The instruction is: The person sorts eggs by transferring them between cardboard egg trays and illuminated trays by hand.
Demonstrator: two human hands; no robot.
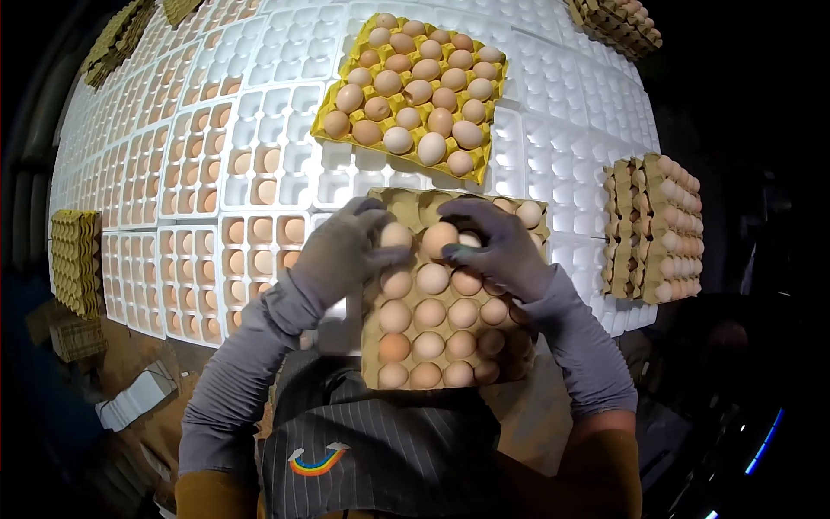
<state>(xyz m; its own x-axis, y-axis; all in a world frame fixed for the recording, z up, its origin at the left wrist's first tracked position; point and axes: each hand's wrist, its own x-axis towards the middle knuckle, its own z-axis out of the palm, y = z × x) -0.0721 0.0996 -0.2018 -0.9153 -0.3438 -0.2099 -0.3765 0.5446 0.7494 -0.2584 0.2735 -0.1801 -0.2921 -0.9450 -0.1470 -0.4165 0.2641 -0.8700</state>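
Note:
A brown cardboard egg tray (372, 374) with several eggs lies right in front of my body. My left hand (339, 249), in a grey glove, curls its fingers and thumb around a pale egg (397, 235) at the tray's upper left. My right hand (506, 246), gloved too, closes on a browner egg (439, 240); a second pale egg (469, 240) shows partly under its fingers. Cups along the tray's far edge hold no eggs at the left. Just beyond it sits a yellow egg tray (328, 131) full of eggs.
White foam egg boxes (294, 43) cover the table; those at left hold eggs. Stacked trays with eggs (648, 229) stand on the right, and a pile of yellow trays (76, 259) on the left. More stacks (618, 26) sit at the far corners.

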